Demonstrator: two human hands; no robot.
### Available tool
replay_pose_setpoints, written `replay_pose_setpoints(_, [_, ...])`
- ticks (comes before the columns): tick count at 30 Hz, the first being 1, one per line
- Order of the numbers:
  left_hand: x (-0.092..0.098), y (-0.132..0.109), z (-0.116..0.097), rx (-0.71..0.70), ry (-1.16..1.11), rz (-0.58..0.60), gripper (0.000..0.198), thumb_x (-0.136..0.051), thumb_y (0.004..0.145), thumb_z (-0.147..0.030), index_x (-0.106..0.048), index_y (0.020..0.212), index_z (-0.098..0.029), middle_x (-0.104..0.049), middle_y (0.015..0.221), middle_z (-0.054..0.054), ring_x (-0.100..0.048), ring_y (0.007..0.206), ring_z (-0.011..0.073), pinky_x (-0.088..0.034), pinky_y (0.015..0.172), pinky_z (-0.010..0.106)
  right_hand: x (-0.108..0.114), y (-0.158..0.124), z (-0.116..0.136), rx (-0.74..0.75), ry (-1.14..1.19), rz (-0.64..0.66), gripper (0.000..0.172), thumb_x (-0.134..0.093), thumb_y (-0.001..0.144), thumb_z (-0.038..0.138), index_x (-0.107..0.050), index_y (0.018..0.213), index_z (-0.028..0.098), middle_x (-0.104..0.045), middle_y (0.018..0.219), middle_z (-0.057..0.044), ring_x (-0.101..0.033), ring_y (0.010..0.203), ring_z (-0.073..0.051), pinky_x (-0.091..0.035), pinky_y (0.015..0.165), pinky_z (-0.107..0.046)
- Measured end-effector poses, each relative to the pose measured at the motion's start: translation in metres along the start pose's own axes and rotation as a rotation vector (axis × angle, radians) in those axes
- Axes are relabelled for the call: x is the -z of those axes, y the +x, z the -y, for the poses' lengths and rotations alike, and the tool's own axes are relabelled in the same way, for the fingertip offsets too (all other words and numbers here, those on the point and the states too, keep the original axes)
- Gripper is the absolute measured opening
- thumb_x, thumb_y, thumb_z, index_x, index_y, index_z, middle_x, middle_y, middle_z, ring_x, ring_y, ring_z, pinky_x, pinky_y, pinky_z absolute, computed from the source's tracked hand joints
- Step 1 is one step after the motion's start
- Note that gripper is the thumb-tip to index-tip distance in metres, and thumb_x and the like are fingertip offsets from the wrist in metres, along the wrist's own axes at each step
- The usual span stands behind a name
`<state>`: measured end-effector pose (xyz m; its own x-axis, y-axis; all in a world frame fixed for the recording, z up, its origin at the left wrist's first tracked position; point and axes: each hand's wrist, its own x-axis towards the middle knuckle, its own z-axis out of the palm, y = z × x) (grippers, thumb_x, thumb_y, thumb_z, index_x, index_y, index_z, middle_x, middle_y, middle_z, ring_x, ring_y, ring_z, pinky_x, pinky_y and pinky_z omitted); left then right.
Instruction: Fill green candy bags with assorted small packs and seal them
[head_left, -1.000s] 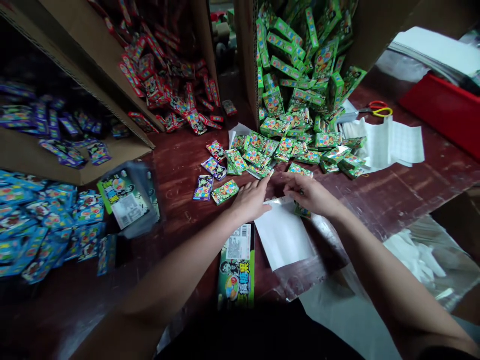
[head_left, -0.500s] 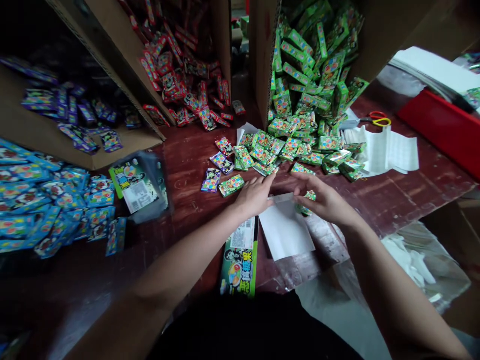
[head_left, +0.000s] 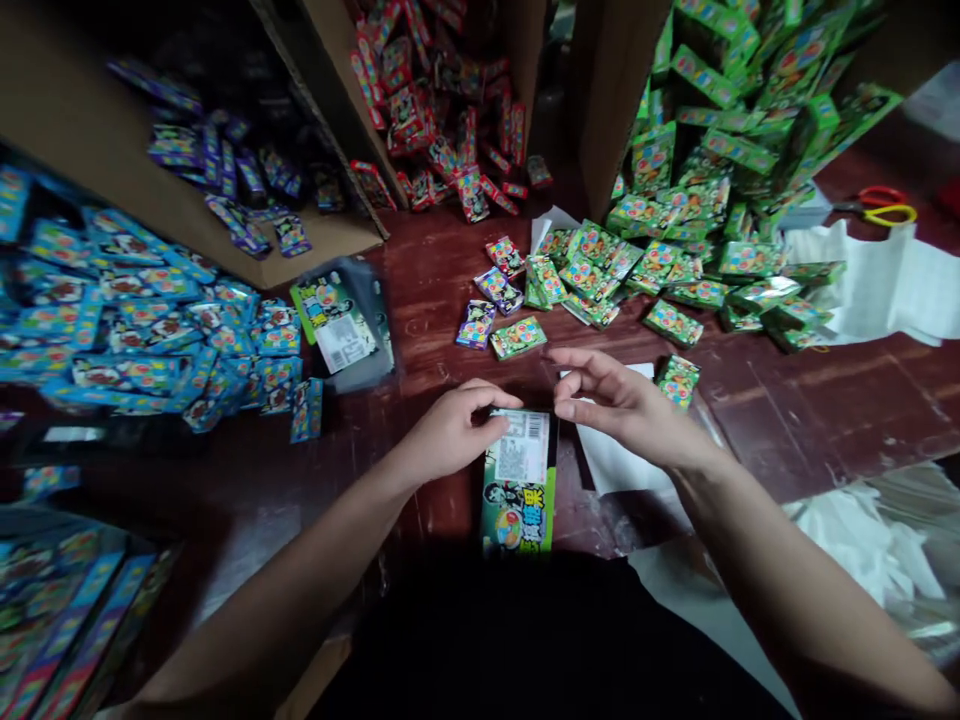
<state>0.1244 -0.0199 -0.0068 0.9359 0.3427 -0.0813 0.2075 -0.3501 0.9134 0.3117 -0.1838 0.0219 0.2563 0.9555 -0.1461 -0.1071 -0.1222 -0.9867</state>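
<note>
My left hand (head_left: 450,432) is closed on the top left corner of a long green printed packet (head_left: 517,490) with a white barcode label, which lies on the dark red table (head_left: 787,410). My right hand (head_left: 626,405) hovers just right of the packet's top, fingers curved and apart, with nothing visible in them. Under that hand lies a white sheet (head_left: 615,465). A small green box (head_left: 677,380) sits beside its knuckles. A few loose small boxes, one green (head_left: 517,337) and one purple (head_left: 476,325), lie just beyond both hands.
Tipped cardboard cartons at the back spill purple (head_left: 225,180), red (head_left: 442,130) and green boxes (head_left: 712,200). Blue packets (head_left: 135,330) are heaped at left. A second bagged green card (head_left: 341,320), scissors (head_left: 877,205), white label sheets (head_left: 885,285) and clear bags (head_left: 862,530) lie around.
Both hands have drawn back from the white sheet toward me. My left hand has closed on the green packet's top corner. The view has swung to the left.
</note>
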Motion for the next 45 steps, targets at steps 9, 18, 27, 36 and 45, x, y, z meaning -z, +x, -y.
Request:
replay_pose_setpoints(9, [-0.003,-0.010,-0.002,0.077,-0.383,-0.083,0.033,-0.070,0.081,-0.015,-0.060,0.112,-0.015,-0.068,0.103,0.008,-0.068,0.099,0.0190,-0.056,0.089,0.037,-0.022,0.020,-0.006,0.072,-0.351,0.082,0.063,-0.069,0.088,0.028,-0.041,0.144,0.022,-0.061,0.095,-0.001,-0.060,0.089,-0.017,-0.053,0.085,-0.035])
replay_pose_setpoints(18, [-0.002,-0.016,-0.002,0.085,-0.443,-0.063,0.032,-0.069,0.083,-0.016,-0.060,0.113,-0.014,-0.068,0.105,0.009,-0.067,0.100,0.0191,-0.054,0.094,0.039,-0.038,-0.001,-0.016,0.398,-0.976,-0.077,0.082,-0.058,0.098,0.020,-0.008,0.160,0.040,-0.071,0.101,0.003,-0.061,0.102,-0.022,-0.013,0.121,-0.064])
replay_pose_setpoints(27, [0.023,-0.027,0.012,0.168,-0.394,-0.197,0.048,-0.080,0.077,-0.024,-0.066,0.123,-0.020,-0.069,0.117,0.009,-0.065,0.110,0.0246,-0.055,0.095,0.041,-0.035,-0.004,-0.019,0.373,-0.730,-0.202,0.075,-0.057,0.098,0.028,-0.016,0.160,0.036,-0.057,0.143,-0.009,-0.051,0.134,-0.029,-0.031,0.118,-0.063])
replay_pose_setpoints(36, [-0.012,-0.081,0.007,0.268,-0.848,-0.707,0.074,-0.078,0.082,-0.030,-0.041,0.145,-0.043,-0.066,0.125,0.001,-0.067,0.108,0.0221,-0.060,0.084,0.036,-0.058,-0.011,-0.044,0.227,-0.067,-0.631,0.088,-0.075,0.085,0.041,-0.021,0.155,0.039,-0.051,0.137,-0.011,-0.063,0.116,-0.025,-0.061,0.093,-0.043])
replay_pose_setpoints(45, [-0.024,-0.068,0.008,0.140,-0.437,-0.380,0.048,-0.075,0.085,-0.031,-0.051,0.126,-0.024,-0.063,0.122,0.007,-0.067,0.105,0.0194,-0.056,0.092,0.034,-0.047,-0.016,-0.049,0.328,-0.281,-0.302,0.090,-0.067,0.093,0.030,-0.007,0.158,0.046,-0.044,0.146,-0.009,-0.062,0.080,-0.012,-0.061,0.075,-0.032])
